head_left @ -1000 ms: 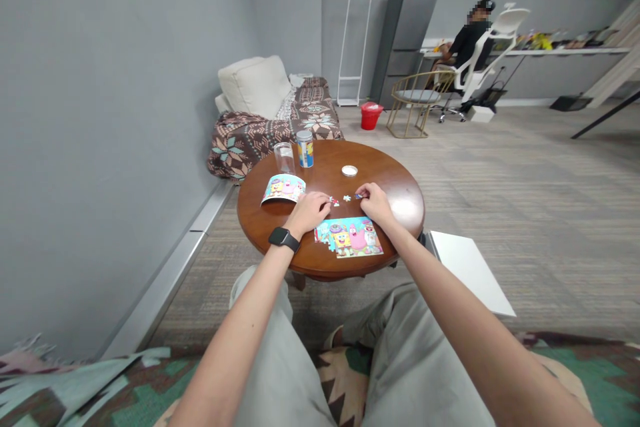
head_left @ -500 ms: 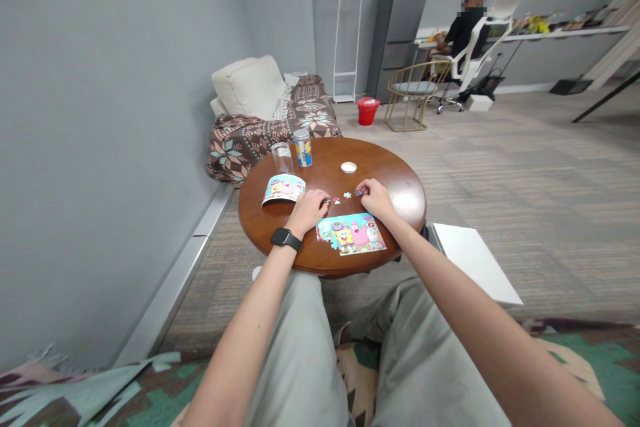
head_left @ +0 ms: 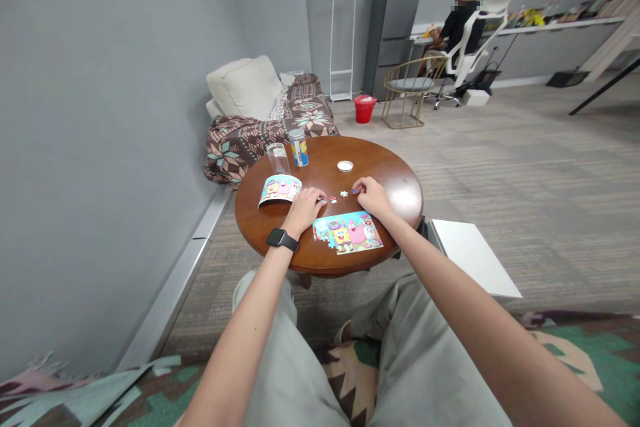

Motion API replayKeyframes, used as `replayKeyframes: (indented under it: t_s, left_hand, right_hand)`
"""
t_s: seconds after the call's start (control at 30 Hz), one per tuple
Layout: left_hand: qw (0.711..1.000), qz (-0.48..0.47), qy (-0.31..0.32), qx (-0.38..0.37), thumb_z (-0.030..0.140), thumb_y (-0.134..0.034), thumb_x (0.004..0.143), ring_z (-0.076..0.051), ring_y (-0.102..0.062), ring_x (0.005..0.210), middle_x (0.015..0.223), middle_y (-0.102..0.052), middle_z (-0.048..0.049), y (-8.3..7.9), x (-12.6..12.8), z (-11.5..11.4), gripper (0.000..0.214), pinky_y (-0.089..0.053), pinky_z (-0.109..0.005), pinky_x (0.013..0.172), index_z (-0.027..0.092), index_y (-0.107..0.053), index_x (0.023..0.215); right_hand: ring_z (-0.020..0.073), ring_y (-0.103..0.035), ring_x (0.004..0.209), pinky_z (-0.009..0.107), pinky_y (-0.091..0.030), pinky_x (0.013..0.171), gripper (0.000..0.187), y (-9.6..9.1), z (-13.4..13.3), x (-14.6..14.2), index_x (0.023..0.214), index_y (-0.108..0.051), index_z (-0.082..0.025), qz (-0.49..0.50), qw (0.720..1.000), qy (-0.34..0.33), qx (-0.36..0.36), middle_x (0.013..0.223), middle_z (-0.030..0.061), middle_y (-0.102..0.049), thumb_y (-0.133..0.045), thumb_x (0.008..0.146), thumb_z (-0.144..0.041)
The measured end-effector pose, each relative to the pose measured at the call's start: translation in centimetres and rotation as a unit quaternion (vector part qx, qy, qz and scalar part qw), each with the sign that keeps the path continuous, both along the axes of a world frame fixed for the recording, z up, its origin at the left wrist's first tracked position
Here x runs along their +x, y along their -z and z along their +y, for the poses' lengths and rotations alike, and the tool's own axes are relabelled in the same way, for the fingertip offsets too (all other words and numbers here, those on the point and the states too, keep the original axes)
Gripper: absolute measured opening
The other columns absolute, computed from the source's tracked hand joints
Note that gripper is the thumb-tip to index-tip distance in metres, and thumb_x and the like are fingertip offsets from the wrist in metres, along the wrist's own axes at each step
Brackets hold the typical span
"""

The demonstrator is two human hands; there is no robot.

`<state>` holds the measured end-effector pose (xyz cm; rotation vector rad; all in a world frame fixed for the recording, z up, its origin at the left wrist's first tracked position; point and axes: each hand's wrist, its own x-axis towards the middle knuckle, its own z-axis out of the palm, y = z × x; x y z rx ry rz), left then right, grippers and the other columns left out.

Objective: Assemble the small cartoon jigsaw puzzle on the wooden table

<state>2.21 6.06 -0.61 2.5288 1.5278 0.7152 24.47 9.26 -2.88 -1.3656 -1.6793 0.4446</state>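
A colourful cartoon jigsaw puzzle (head_left: 349, 231) lies partly assembled near the front of a round brown table (head_left: 405, 199). My left hand (head_left: 303, 208), with a black watch on its wrist, rests just left of the puzzle with fingers curled on a loose piece. My right hand (head_left: 371, 195) sits behind the puzzle's right side, fingers pinched at a small piece (head_left: 355, 191). Two more loose pieces (head_left: 339, 196) lie between the hands.
A curled picture sheet (head_left: 280, 188), a clear glass (head_left: 277, 157), a printed can (head_left: 299, 147) and a white lid (head_left: 345, 165) stand further back on the table. A white board (head_left: 473, 257) lies on the floor at right. A sofa with cushions stands behind; a seated person is far back.
The view has shifted slightly left and down. Both hands stay at the loose pieces with only small finger movements; the left hand has edged a little left.
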Motion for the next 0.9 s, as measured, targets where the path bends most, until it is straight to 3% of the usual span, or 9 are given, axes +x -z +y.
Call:
replayKeyframes:
  t_s: [0.43,0.6,0.9]
  left_hand:
    - [1.0,0.014,-0.006,0.008,0.013,-0.052,0.091,-0.024,-0.059,0.095,0.097,-0.067,-0.0079,0.25,-0.02,0.2,0.014,-0.045,-0.039,0.088,0.019,-0.061,0.1]
    - [0.999,0.022,-0.022,0.026,0.017,-0.052,0.091,-0.027,-0.057,0.101,0.106,-0.064,-0.0113,0.22,0.02,0.04,0.014,-0.045,-0.042,0.092,0.017,-0.061,0.101]
    - [1.0,0.011,-0.01,0.003,0.006,-0.05,0.082,-0.027,-0.056,0.1,0.101,-0.064,-0.0094,0.26,0.0,-0.09,0.028,-0.045,-0.044,0.092,0.02,-0.06,0.103]
  right_hand:
    - [0.0172,-0.057,0.075,0.03,-0.046,0.075,0.027,0.07,0.06,-0.19,0.069,-0.06,-0.02,-0.014,1.0,0.007,0.008,0.076,0.0019,-0.058,-0.043,0.059,-0.001]
    - [0.0169,-0.057,0.075,0.03,-0.046,0.075,0.027,0.21,0.14,-0.1,0.071,-0.06,-0.02,-0.013,1.0,0.006,0.008,0.076,0.0012,-0.058,-0.044,0.06,-0.002]
    - [0.0181,-0.058,0.078,0.031,-0.046,0.078,0.029,-0.23,-0.13,-0.12,0.072,-0.062,-0.019,-0.004,1.0,0.001,-0.015,0.079,0.0022,-0.058,-0.044,0.059,-0.002]
